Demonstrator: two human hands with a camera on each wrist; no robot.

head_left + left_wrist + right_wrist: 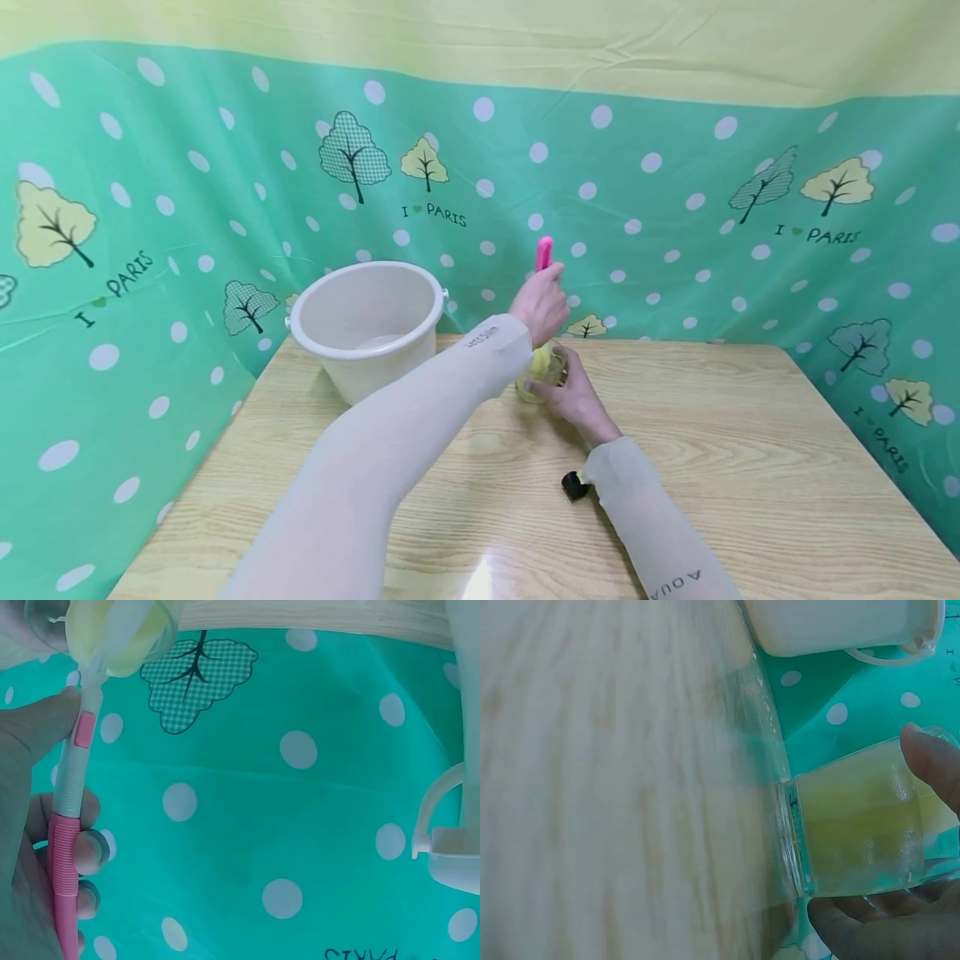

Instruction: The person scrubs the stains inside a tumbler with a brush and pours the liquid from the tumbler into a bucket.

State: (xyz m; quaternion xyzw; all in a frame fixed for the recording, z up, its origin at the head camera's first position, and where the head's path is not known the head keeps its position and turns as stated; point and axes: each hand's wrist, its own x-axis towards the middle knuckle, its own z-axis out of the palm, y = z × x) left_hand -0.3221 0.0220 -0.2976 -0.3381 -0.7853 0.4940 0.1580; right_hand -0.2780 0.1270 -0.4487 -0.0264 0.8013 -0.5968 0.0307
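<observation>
My left hand [542, 307] grips a sponge brush [65, 847] by its pink and white handle, whose pink end [544, 252] points up above the fist. In the left wrist view the thumb lies along the white part, beside a pink button, and the fingers curl round the handle. The brush's pale yellow sponge head [84, 634] is at the clear glass [529, 392]. My right hand [579, 402] holds that glass from its right side, thumb and fingers on opposite sides. In the right wrist view the glass [859, 825] looks yellowish inside.
A white bucket [367, 358] with a handle stands at the table's back left. Beside the right sleeve is a small black object [575, 486], its kind unclear. The wooden table [750, 467] ends at a green dotted curtain [630, 183] behind and on both sides.
</observation>
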